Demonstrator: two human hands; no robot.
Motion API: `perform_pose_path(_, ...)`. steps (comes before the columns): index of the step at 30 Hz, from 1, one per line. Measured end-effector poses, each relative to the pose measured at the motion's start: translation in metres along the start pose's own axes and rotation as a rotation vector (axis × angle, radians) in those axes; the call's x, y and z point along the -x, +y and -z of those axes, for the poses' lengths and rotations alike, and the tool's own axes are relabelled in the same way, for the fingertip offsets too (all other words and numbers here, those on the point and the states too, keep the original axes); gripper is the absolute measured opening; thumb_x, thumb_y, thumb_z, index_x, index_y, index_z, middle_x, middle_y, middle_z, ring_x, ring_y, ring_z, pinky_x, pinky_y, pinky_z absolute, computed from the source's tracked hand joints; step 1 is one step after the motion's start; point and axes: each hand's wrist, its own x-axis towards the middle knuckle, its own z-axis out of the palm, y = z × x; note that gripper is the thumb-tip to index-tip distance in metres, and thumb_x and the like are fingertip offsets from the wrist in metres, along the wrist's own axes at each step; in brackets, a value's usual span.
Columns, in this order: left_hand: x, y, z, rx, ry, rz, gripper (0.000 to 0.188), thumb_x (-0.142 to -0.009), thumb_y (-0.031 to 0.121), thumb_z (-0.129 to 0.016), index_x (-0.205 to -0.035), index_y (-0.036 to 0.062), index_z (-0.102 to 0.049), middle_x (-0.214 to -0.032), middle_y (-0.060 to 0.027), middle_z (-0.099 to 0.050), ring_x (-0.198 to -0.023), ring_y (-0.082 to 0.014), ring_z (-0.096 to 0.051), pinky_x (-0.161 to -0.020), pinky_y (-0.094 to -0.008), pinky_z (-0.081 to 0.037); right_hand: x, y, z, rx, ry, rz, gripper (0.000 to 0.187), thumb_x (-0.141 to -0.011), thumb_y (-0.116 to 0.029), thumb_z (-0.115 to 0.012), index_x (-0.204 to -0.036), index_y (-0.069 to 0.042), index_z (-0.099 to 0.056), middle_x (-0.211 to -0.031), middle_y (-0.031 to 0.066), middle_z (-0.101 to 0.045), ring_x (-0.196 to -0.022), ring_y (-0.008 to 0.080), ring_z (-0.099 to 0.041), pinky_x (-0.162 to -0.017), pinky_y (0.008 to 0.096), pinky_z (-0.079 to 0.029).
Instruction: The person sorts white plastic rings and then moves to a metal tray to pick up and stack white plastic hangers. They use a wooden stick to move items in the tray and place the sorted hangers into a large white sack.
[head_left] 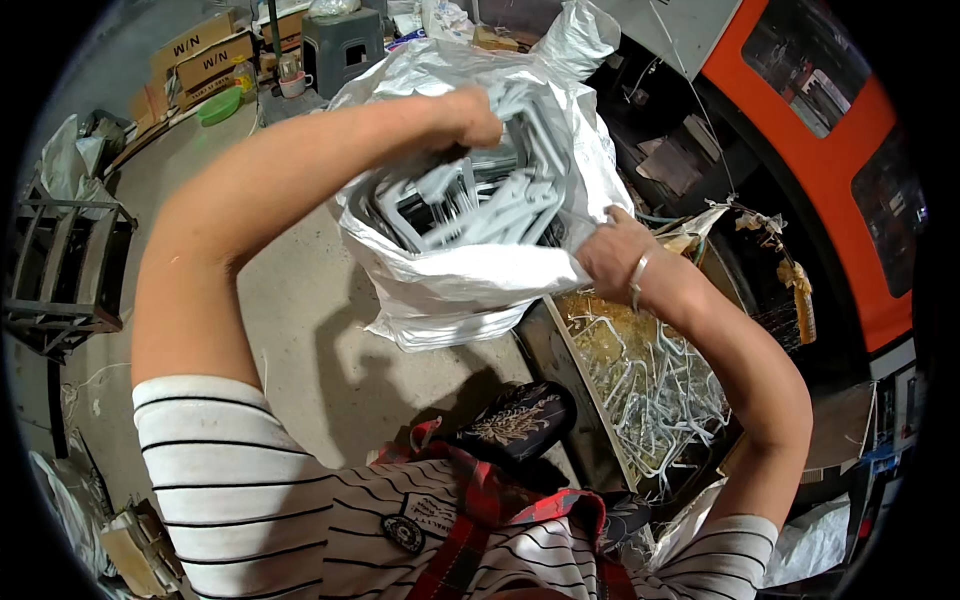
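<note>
Seen from my remote post, the left hand (472,118), blurred, reaches over the far left part of a sack's mouth, at the edge of the jumbled grey frames (505,205); its fingers are hidden, and I cannot tell whether it is closed on one. The right hand (615,255), a bracelet (638,277) at its wrist, curls tight on the right rim of the white sack (450,300). The frames lie inside that sack, tilted and overlapping, just below its near rim.

I count the tightest edge at the sack's near right, where the wall of a bin (572,375) stands just beside it; pale, tangled strips (655,390) fill the bin. An orange machine (840,165) bounds the far right. To the left I see the most room: grey floor (290,300) runs between the sack and a dark metal rack (68,325). At the far side, a grey stool (342,50) stands close behind the sack, with a green bowl (220,107) and cardboard boxes (205,65) farther left.
</note>
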Motion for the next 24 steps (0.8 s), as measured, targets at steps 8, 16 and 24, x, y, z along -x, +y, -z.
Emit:
perform_pose_path(8, -0.103, -0.083, -0.143, 0.999, 0.118, 0.588, 0.022, -0.063, 0.000, -0.057, -0.082, -0.0111, -0.054, -0.075, -0.0157, -0.058, -0.062, -0.0282, -0.061, -0.051, -0.0399, -0.049, 0.027, -0.011, -0.023, 0.199, 0.531, 0.096, 0.010, -0.068, -0.017, -0.056, -0.065, -0.012, -0.064, -0.071, 0.0059, -0.062, -0.084, 0.0204, -0.056, -0.085, 0.0367, -0.037)
perform_pose_path(16, -0.069, -0.047, -0.208, 0.519, 0.466, 0.577, 0.078, -0.068, 0.003, -0.057, -0.131, -0.0054, -0.011, -0.130, -0.0238, -0.024, -0.115, -0.0347, -0.035, -0.100, -0.0348, -0.028, 0.028, -0.005, -0.017, 0.174, 0.595, 0.099, 0.009, -0.068, -0.016, -0.056, -0.068, -0.012, -0.064, -0.068, 0.0016, -0.061, -0.081, 0.0181, -0.056, -0.079, 0.0327, -0.037)
perform_pose_path(24, -0.065, -0.035, -0.176, 0.060, 0.436, 0.492, 0.101, -0.067, 0.037, -0.065, -0.135, -0.0091, -0.007, -0.141, -0.0222, -0.018, -0.129, -0.0340, -0.023, -0.105, -0.0418, -0.020, 0.047, 0.015, -0.022, 0.098, 0.794, 0.061, 0.013, -0.075, -0.008, -0.052, -0.086, -0.009, -0.059, -0.082, 0.0061, -0.062, -0.093, 0.0211, -0.056, -0.094, 0.0390, -0.036)
